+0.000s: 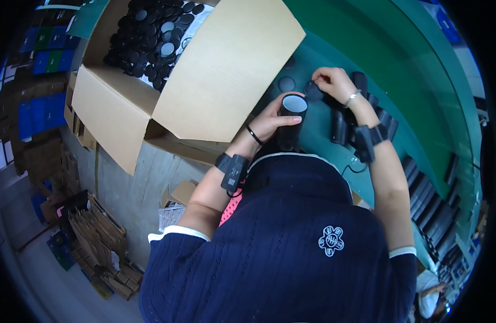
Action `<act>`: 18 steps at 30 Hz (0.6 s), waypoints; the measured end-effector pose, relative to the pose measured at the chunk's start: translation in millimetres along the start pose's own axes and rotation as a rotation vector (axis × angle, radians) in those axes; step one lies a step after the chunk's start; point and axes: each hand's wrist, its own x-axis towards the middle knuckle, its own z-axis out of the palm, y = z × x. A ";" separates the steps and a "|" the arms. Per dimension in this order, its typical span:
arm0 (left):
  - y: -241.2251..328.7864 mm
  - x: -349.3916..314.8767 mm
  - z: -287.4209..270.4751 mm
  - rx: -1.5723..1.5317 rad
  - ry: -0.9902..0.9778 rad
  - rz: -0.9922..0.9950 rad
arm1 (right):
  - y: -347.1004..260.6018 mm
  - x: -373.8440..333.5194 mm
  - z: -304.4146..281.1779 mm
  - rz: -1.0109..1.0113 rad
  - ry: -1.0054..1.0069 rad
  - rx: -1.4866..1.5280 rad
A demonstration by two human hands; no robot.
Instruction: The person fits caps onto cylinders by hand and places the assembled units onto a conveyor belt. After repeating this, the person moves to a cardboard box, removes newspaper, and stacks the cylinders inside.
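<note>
My left hand [272, 119] is wrapped round a black cylindrical tube [292, 114], held upright with its pale round mouth facing up. Just right of that mouth, my right hand [335, 85] pinches a black round lid [313, 91] by its edge, tilted and apart from the tube. Another round lid [286, 84] lies on the green work surface [316, 125] beyond the tube. Several black tubes [339, 126] rest beneath and beside my right forearm.
At the far left stands an open cardboard box [134, 89] holding many black lids [145, 40]; its raised flap [226, 70] reaches close to my left hand. More black tubes [428, 199] lie in a row at the right. Flattened cartons [99, 229] are stacked on the floor.
</note>
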 end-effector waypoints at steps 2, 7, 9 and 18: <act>-3.2 11.3 5.5 0.028 -0.076 -0.001 | -5.2 -23.3 -4.8 0.001 -0.053 0.211; -8.6 31.9 27.5 -0.221 -0.202 -0.140 | -26.1 -83.7 -21.2 0.228 -0.013 0.949; -8.9 39.8 35.7 -0.263 -0.238 -0.155 | -4.7 -104.3 -5.1 -0.062 -0.068 1.242; -13.5 45.7 68.8 0.191 -0.216 0.017 | 27.6 -155.6 -1.7 -0.182 0.110 1.767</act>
